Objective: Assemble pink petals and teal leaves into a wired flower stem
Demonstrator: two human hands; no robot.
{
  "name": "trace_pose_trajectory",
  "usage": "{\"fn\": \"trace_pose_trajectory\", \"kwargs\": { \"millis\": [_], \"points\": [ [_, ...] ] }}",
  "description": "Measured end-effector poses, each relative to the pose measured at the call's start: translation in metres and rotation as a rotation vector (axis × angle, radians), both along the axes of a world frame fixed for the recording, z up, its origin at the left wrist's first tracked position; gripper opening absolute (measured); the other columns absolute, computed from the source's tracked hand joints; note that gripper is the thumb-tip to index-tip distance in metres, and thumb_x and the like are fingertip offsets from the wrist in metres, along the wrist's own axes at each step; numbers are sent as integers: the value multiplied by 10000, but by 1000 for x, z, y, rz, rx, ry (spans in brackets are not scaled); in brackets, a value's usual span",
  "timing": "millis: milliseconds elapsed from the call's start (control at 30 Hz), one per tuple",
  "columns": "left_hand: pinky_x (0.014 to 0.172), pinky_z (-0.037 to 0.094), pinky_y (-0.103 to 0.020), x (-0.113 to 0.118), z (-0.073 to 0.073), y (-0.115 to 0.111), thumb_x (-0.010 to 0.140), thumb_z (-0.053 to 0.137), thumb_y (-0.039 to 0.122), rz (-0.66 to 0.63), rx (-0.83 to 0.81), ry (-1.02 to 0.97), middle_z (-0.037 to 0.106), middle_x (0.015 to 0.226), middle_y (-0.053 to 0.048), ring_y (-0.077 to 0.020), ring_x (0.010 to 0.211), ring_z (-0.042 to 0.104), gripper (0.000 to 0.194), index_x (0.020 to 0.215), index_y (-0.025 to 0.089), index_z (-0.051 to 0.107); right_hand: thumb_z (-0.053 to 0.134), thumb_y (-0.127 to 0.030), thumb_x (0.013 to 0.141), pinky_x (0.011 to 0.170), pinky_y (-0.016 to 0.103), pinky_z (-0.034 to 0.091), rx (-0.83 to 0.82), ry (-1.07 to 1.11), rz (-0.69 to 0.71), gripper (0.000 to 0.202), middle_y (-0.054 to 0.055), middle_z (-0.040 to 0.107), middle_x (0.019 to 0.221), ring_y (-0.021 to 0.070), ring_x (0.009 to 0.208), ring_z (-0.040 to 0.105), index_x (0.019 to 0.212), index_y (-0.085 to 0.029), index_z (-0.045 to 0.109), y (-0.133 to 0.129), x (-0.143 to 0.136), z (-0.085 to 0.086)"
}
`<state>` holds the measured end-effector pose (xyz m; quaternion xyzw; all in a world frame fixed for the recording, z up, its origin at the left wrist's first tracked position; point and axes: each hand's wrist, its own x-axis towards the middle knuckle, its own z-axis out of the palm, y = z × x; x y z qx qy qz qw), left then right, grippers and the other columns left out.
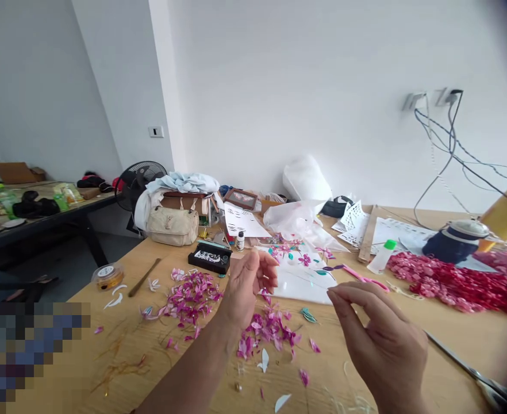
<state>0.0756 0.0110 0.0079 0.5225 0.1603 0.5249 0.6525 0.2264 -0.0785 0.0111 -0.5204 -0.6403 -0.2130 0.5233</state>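
My left hand (249,282) is raised over the table, its fingers loosely curled and apart, with nothing visible in them. To its right, my right hand (376,339) pinches thumb and forefinger together; whatever they hold is too fine to make out. Behind and between the hands lies a white sheet (299,287) with a magenta flower (305,260) and teal leaves near its far edge. Loose magenta petals (191,296) spread left of my left hand. Another petal pile (271,330) lies between my forearms. A small teal leaf bundle (307,314) sits near my right fingertips.
Pink-handled scissors (376,283) lie behind my right hand, metal scissors (456,356) to its right. A green-capped bottle (383,257) stands by red and pink flower strands (452,282). At left are a black tray (210,257), a round tub (108,277) and a beige bag (173,224).
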Motion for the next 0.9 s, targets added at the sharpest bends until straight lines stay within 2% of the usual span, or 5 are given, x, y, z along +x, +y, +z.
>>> {"fn": "trace_pose_trajectory", "kwargs": {
  "millis": [133, 233, 367, 667, 900],
  "points": [
    [559, 347, -238, -1, -3, -3, 841, 466, 495, 25, 255, 245, 488, 694, -11, -108, 620, 448, 362, 864, 144, 552, 553, -115, 817, 581, 257, 440, 10, -77, -33, 115, 7, 603, 722, 142, 631, 579, 806, -228, 540, -1, 1, -2],
    [531, 299, -235, 0, -3, -4, 835, 499, 453, 73, 322, 339, 431, 634, 22, -94, 565, 380, 296, 795, 160, 522, 559, -127, 813, 567, 259, 434, 19, -94, -28, 103, 7, 611, 720, 146, 634, 588, 799, -228, 544, 1, 1, -4],
    [537, 291, -244, 1, 2, -7, 842, 490, 396, 189, 384, 379, 395, 599, 27, -98, 549, 358, 290, 662, 168, 482, 559, -157, 806, 556, 272, 440, -6, -97, -5, 82, 5, 622, 718, 156, 620, 600, 794, -238, 560, 1, 1, -4],
    [560, 308, -237, -6, 8, -9, 837, 490, 357, 131, 375, 373, 433, 607, 16, -108, 585, 389, 265, 660, 162, 513, 557, -218, 801, 545, 270, 429, -87, 80, 79, 95, 2, 613, 682, 158, 584, 575, 708, -236, 555, 2, 2, -3],
    [540, 331, -236, -11, 9, -7, 800, 537, 392, -15, 274, 346, 461, 573, 10, -102, 541, 409, 290, 632, 156, 523, 558, -223, 814, 552, 258, 408, -184, 196, 181, 135, -8, 575, 662, 149, 602, 538, 683, -221, 522, 4, 4, -5]
  ]
}}
